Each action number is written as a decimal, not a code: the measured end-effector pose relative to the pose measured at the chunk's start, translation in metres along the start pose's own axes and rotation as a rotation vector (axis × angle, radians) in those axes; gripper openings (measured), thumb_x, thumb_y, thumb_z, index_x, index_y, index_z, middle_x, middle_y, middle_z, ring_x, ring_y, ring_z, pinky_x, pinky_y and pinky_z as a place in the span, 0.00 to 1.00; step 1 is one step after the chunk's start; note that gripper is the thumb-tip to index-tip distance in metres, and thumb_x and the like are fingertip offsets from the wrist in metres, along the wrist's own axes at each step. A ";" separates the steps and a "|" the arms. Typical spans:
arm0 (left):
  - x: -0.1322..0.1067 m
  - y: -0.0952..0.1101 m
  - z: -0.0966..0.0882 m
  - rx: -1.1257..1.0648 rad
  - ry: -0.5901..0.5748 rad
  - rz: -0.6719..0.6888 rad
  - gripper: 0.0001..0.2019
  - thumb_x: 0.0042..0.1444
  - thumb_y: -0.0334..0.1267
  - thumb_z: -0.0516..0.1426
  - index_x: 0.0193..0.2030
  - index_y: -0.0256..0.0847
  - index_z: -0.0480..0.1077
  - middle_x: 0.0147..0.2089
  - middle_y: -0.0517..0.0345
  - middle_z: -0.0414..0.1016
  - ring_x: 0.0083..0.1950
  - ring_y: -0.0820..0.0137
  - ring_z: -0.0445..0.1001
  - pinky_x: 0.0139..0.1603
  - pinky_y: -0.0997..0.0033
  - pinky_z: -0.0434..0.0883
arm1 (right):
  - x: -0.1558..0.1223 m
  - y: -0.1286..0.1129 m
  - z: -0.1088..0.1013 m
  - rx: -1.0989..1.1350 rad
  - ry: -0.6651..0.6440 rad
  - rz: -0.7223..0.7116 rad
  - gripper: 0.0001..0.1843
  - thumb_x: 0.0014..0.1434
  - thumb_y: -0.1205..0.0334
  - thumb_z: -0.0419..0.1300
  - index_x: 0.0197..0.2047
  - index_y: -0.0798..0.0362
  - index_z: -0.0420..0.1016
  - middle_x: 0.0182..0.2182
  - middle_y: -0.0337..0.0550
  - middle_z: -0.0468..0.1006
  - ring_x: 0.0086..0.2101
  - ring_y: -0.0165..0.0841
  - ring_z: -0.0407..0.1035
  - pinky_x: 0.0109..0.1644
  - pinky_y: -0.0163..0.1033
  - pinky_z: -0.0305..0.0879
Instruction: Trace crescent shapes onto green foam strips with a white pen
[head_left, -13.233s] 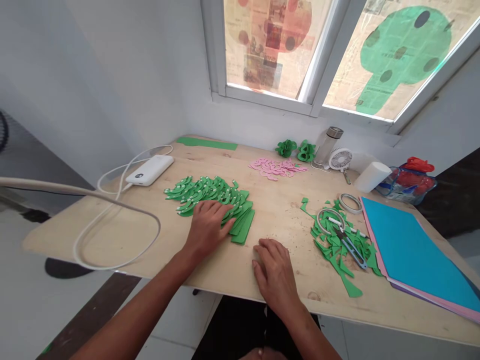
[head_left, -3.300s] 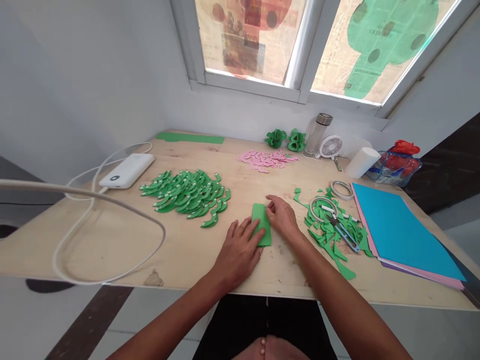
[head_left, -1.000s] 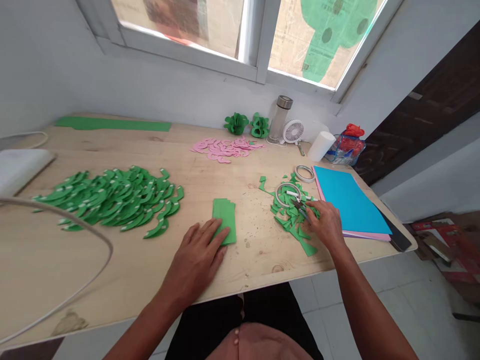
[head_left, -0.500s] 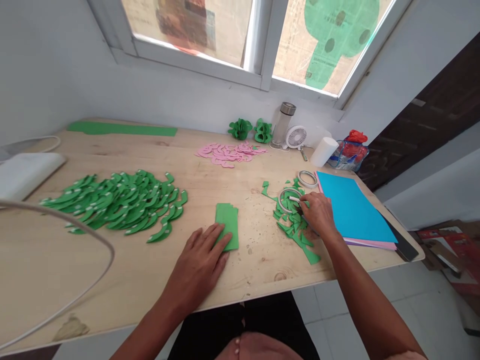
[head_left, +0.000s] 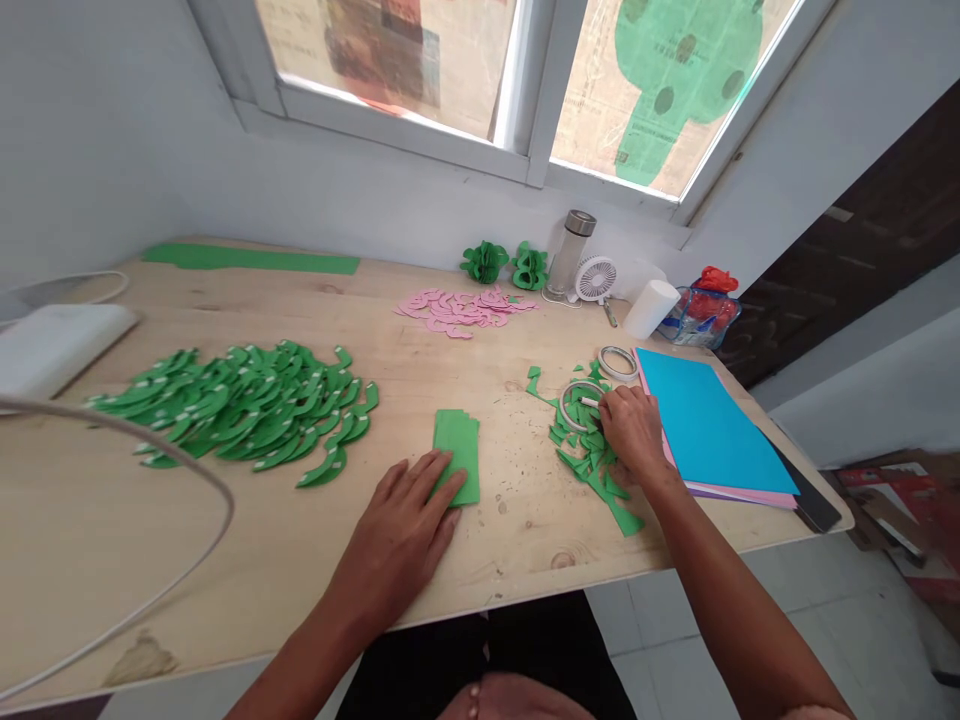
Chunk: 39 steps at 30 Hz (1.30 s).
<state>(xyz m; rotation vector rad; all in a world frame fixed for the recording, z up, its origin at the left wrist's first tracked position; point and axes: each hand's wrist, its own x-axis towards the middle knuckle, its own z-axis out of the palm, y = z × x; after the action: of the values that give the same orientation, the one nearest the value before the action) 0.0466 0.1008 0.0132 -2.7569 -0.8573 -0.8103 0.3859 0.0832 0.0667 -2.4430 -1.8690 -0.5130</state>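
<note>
The stack of green paper strips (head_left: 459, 445) lies flat on the wooden tabletop (head_left: 420, 370), near the front edge and between the two hands; its upper ends are slightly out of line. The left hand (head_left: 405, 530) is extended palm down, fingers laid over the lower left part of the stack, without closing around it. The right hand (head_left: 634, 425) is positioned over the green paper scraps (head_left: 589, 465), fingers bent downward beside the white pen (head_left: 590, 402); whether they grasp anything cannot be determined, as the fingertips are hidden. One tape roll (head_left: 564, 405) rests on the scraps; a second tape roll (head_left: 619, 378) lies just behind. To the right is the blue sheet (head_left: 701, 420). Left of the stack is a heap of curved green pieces (head_left: 247, 405); farther back lie pink paper cutouts (head_left: 461, 307)
</note>
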 end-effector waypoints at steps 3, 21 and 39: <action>0.000 0.000 0.000 -0.010 -0.006 -0.008 0.17 0.68 0.36 0.46 0.56 0.37 0.72 0.60 0.42 0.75 0.61 0.53 0.73 0.60 0.48 0.69 | 0.000 0.001 0.003 -0.003 0.008 0.003 0.10 0.67 0.67 0.54 0.35 0.54 0.75 0.39 0.51 0.79 0.43 0.42 0.66 0.41 0.43 0.49; -0.001 0.000 0.000 -0.037 -0.069 -0.049 0.17 0.68 0.38 0.47 0.57 0.39 0.71 0.62 0.43 0.73 0.63 0.54 0.72 0.62 0.48 0.69 | -0.010 -0.003 0.013 0.515 0.200 0.213 0.09 0.63 0.63 0.51 0.34 0.51 0.71 0.35 0.47 0.74 0.37 0.40 0.65 0.41 0.41 0.56; -0.002 0.004 0.000 -0.050 -0.023 -0.016 0.17 0.67 0.34 0.47 0.54 0.41 0.73 0.60 0.45 0.75 0.62 0.54 0.72 0.62 0.46 0.66 | -0.052 -0.068 -0.043 1.805 -0.092 0.511 0.17 0.47 0.47 0.71 0.32 0.51 0.75 0.32 0.42 0.78 0.29 0.30 0.68 0.31 0.35 0.62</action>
<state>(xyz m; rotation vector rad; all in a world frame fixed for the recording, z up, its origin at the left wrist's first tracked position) 0.0471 0.0964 0.0126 -2.8115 -0.8755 -0.8156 0.2990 0.0446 0.0814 -1.3574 -0.7105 0.9200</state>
